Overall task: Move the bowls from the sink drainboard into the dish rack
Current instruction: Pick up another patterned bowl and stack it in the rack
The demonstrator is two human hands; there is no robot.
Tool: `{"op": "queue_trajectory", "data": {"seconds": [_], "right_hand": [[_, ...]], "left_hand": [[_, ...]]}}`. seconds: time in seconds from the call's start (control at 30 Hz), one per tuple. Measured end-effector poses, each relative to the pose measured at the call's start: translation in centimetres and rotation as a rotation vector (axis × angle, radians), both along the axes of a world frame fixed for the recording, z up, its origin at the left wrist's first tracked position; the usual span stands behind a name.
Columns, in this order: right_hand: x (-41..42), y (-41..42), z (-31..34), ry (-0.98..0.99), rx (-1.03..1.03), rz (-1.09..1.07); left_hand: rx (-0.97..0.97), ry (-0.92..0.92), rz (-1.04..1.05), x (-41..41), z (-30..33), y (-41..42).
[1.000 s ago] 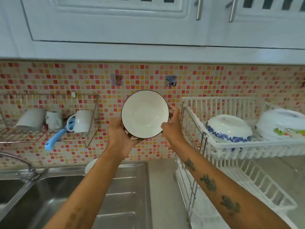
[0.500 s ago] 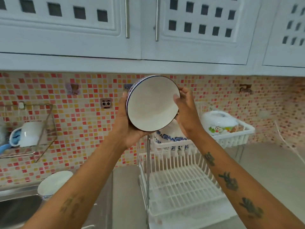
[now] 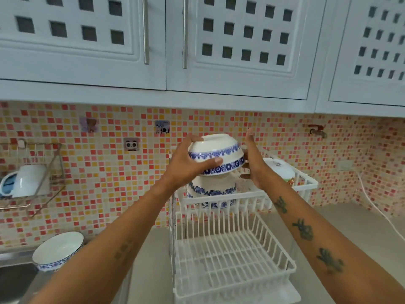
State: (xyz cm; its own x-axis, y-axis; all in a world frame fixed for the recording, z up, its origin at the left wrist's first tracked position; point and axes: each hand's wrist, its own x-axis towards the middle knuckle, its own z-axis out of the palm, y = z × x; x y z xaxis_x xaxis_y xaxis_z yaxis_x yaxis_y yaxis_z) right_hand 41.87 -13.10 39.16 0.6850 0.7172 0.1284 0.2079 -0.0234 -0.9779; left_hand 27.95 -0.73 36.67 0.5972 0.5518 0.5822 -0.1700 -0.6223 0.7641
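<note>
I hold a white bowl with blue flower bands (image 3: 215, 153) upside down over the top tier of the white dish rack (image 3: 245, 199). My left hand (image 3: 187, 166) grips its left side with the thumb across the front. My right hand (image 3: 252, 159) rests flat against its right side, fingers pointing up. Directly beneath sits another inverted blue-banded bowl (image 3: 211, 193) in the top tier; the held one is just above it or touching. A third matching bowl (image 3: 58, 251) lies tilted on the steel drainboard (image 3: 13, 256) at lower left.
A white lidded dish with a coloured print (image 3: 279, 170) sits on the right of the rack's top tier. The lower rack tier (image 3: 230, 260) holds nothing. A wire wall shelf with a white mug (image 3: 28, 179) hangs at left. Cabinets hang overhead. A white cord (image 3: 377, 207) runs down at right.
The bowl has turned from facing me to upside down and dropped onto the rack's top tier. The view has swung right toward the rack.
</note>
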Motion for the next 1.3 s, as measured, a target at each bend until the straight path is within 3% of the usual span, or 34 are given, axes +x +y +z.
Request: {"op": "queue_trajectory", "data": {"seconds": [0.13, 0.5, 0.9, 1.2, 1.3], "right_hand": [[0.7, 0.1, -0.6, 0.002, -0.028, 0.059], [2.7, 1.3, -2.9, 0.104, -0.18, 0.215], [3.8, 1.8, -3.7, 0.144, -0.247, 0.216], [3.9, 2.2, -3.8, 0.107, -0.294, 0.194], [4.0, 2.2, -3.9, 0.107, -0.284, 0.205]], "left_hand": [[0.085, 0.117, 0.043, 1.0, -0.9, 0.3], [0.098, 0.305, 0.074, 1.8, -2.1, 1.7], [0.242, 0.567, 0.084, 2.3, -2.2, 1.6], [0.294, 0.626, 0.113, 2.5, -2.2, 0.8], [0.19, 0.599, 0.081, 2.7, -1.7, 0.4]]}}
